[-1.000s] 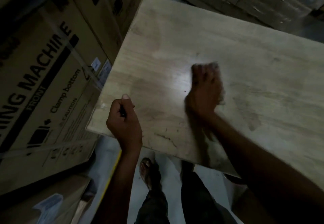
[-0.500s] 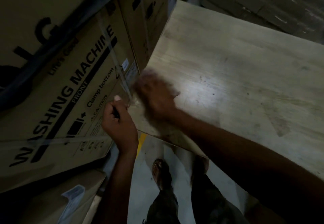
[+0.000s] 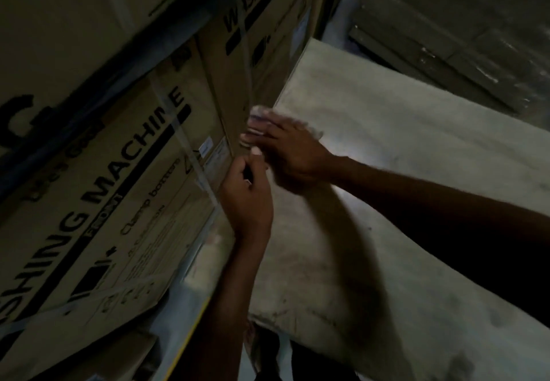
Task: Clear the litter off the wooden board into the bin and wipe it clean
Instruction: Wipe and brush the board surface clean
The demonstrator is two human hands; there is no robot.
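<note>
Right hand (image 3: 287, 149): flat on pale rag (image 3: 262, 112), left edge of light wooden board (image 3: 416, 157) — I judge the rest lies rightward.
Left hand (image 3: 247, 205): pinches small dark thing (image 3: 247, 173).

walled on the left
i see stacked cartons (image 3: 104, 190) against the left edge of the wooden board (image 3: 416, 148); passing room lies rightward.

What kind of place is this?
Probably a warehouse or storeroom: large cardboard boxes printed "WASHING MACHINE" are stacked beside the wooden board, and what look like wrapped cartons stand behind it.
</note>
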